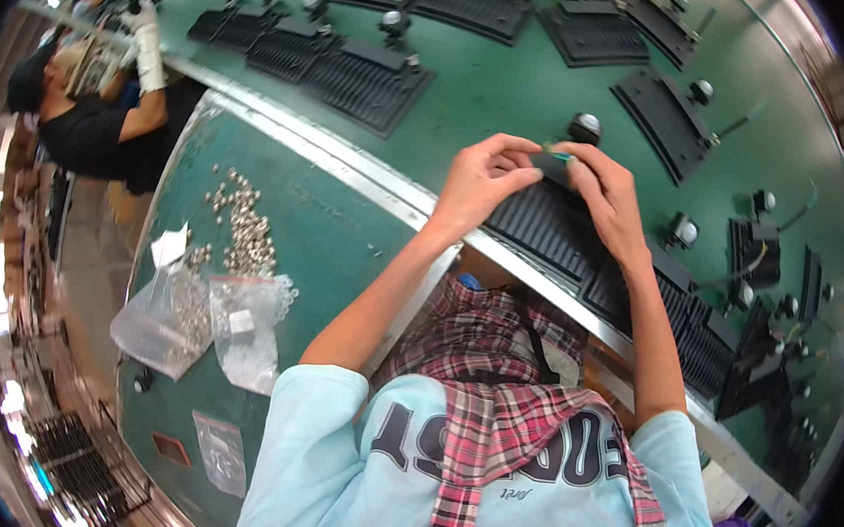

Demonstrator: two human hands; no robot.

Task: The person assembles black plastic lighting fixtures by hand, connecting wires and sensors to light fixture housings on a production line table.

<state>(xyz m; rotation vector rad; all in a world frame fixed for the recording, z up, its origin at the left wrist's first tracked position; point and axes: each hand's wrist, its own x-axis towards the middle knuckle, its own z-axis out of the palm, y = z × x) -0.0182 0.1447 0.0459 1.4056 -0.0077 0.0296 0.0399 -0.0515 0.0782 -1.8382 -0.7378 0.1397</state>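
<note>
My two hands meet above a black ribbed panel (538, 225) lying near the table's front edge. A thin green wire (559, 156) sits between the fingertips of my right hand (609, 193), which is closed in a pinch. From the other side my left hand (489, 181) reaches to the wire's end, its thumb and forefinger curled toward each other. Whatever lies between those left fingertips is too small to make out. Just beyond the hands stands a black round fitting (584, 128) with a pale dome. My fingers cover part of the panel's top edge.
More ribbed panels (369, 86) with domed fittings lie along the green table (499, 75). On the left side table are a heap of small metal parts (244, 228), plastic bags (243, 333) and a small brown piece (171, 449). Another person (103, 125) works at far left.
</note>
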